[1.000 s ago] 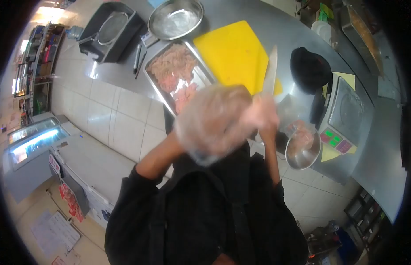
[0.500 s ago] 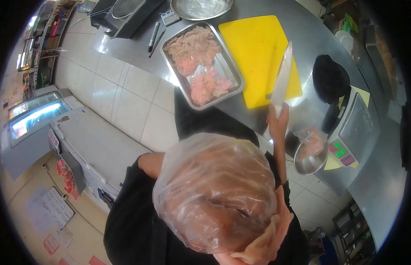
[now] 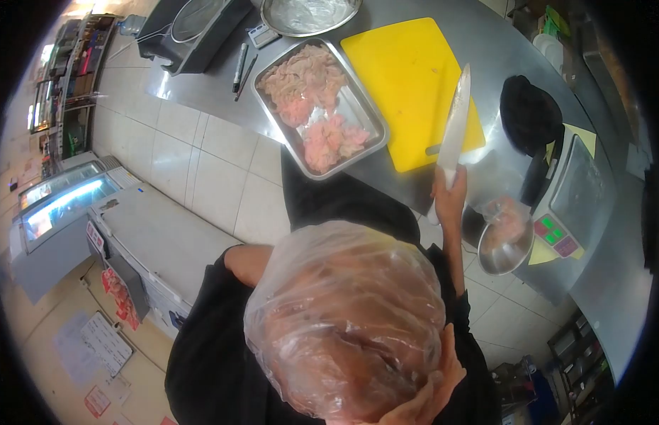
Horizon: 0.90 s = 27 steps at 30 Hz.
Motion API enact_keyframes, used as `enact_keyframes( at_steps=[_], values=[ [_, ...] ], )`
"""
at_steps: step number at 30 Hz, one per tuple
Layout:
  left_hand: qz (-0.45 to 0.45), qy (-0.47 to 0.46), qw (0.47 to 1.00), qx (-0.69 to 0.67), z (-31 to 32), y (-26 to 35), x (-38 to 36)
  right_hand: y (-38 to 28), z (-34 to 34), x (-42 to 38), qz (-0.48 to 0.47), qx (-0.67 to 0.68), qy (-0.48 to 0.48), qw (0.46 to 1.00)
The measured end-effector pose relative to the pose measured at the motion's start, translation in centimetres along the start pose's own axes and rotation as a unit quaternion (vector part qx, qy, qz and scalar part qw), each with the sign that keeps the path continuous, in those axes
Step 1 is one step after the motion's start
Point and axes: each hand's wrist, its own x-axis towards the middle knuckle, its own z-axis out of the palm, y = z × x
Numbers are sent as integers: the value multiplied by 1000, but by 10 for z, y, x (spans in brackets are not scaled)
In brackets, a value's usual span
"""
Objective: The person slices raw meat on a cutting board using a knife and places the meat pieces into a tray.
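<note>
We grip a white-handled chef's knife (image 3: 455,124) in our right hand (image 3: 450,193), beside the yellow cutting board (image 3: 400,85); close before us, a plastic bag of raw meat (image 3: 344,304) hides our left hand, its grip untellable

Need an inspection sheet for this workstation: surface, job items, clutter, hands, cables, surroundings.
Surface: metal table, with glare patches.
Job items: yellow cutting board; knife, blade overlapping the board in view; tray holding pale pink pieces, probably raw meat; clear plastic with pinkish contents, close to the camera.
Clutter: marker beside the tray; scale, green display lit; bowl beside it, with pinkish bagged contents.
Hands: right hand grips the knife; left hand hidden, apparently behind the plastic.
Cables: nothing clearly seen.
Surroundings: chest freezer and tiled floor at left.
</note>
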Motion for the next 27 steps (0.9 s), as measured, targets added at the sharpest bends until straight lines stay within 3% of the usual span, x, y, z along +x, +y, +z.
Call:
enact_keyframes(
  at_steps=[8, 11, 12, 13, 15, 16, 17, 18, 20, 22, 24, 26, 27],
  values=[
    [11, 38, 999, -25, 26, -24, 38, -5, -8, 12, -11, 3, -8, 1000],
    [-55, 234, 971, -14, 64, -59, 81, -14, -16, 15, -86, -68, -3, 994],
    [-84, 12, 966, -243, 58, -86, 103, -16, -18, 17, -111, -92, -1, 990],
    [-159, 12, 910, -383, 77, -108, 114, -11, -17, 23, -70, -45, -4, 997],
    [-204, 28, 898, -389, 138, -172, 116, -15, -18, 28, -31, 2, -4, 1000],
    [-175, 47, 949, -259, 164, -201, 107, -20, -19, 28, -23, -9, 11, 1000],
    [-173, 47, 949, -260, 178, -216, 94, -23, -21, 26, -14, -22, 25, 999],
    [-181, -18, 982, -49, 187, -230, 83, -22, -22, 26, -16, -22, 27, 999],
    [-173, -83, 967, 166, 196, -249, 73, -16, -26, 28, -20, -21, 11, 1000],
    [-138, -147, 942, 267, 201, -256, 59, -10, -26, 29, -25, -51, 0, 998],
    [-130, -161, 940, 272, 200, -253, 55, -9, -23, 26, -31, -83, -17, 996],
    [-122, -165, 938, 280, 201, -247, 54, -14, -16, 25, -145, -204, -28, 968],
    [-120, -172, 932, 296, 203, -242, 50, -16, -17, 27, -147, -203, -26, 968]
  ],
)
